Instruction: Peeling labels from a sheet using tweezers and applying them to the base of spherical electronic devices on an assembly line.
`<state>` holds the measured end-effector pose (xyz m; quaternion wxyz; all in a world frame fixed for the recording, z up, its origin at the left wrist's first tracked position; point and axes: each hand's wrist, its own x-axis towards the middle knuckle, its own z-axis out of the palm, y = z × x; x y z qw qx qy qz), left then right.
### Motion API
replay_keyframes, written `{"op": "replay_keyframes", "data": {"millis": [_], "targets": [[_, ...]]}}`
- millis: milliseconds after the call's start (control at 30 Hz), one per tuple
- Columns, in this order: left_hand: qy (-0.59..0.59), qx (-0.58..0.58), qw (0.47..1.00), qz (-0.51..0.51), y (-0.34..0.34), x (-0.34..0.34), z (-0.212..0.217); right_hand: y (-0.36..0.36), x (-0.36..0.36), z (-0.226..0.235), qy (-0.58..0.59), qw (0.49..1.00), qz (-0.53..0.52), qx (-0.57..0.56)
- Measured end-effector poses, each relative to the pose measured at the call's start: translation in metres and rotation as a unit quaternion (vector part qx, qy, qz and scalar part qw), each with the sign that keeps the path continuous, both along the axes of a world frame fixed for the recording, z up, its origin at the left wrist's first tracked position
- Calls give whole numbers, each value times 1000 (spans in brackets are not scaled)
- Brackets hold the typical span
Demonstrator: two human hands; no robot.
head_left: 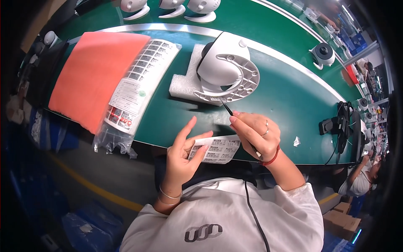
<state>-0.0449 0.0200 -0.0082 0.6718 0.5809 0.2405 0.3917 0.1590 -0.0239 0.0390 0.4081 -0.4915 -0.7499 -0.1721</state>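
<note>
- A small white label sheet point(216, 149) with dark print, held at the table's near edge.
- A clear plastic bag point(136, 86) of white label sheets with black squares and red marks, lying tilted beside an orange-red pad point(94, 71).
- Brown cardboard boxes point(342, 218) on the floor, lower right.

Top point(252, 218): white, short-sleeved, grey looped emblem on the front.
Cable point(255, 218): thin, black, running down the chest.
Left wrist: two slim silver bangles point(170, 196).
Right wrist: red cord bracelet point(273, 158).
Right-hand fingers: rings point(266, 131).
</note>
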Motion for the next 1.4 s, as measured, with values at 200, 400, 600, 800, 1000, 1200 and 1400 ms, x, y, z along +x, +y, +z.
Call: {"op": "replay_keyframes", "data": {"millis": [200,400,600,800,1000,1200,1400], "targets": [[8,-2,1000,0,0,-1,0,6,0,-4,-23,1000,6,18],[7,6,1000,3,1,-1,-1,7,-1,-6,-27,1000,-10,4],[9,17,1000,3,1,-1,-2,5,-5,-8,11,1000,-3,-13],[3,-1,1000,-16,1,-2,-1,-5,-19,-11,479,852,-108,-182],[7,3,999,-32,1,-6,0,3,-26,-14,200,973,-118,-9],[10,8,1000,11,1,-19,-3,18,-47,-23,117,986,-113,-15],[4,1,1000,24,4,-36,-8,-14,-45,14,436,885,-82,-140]]}}
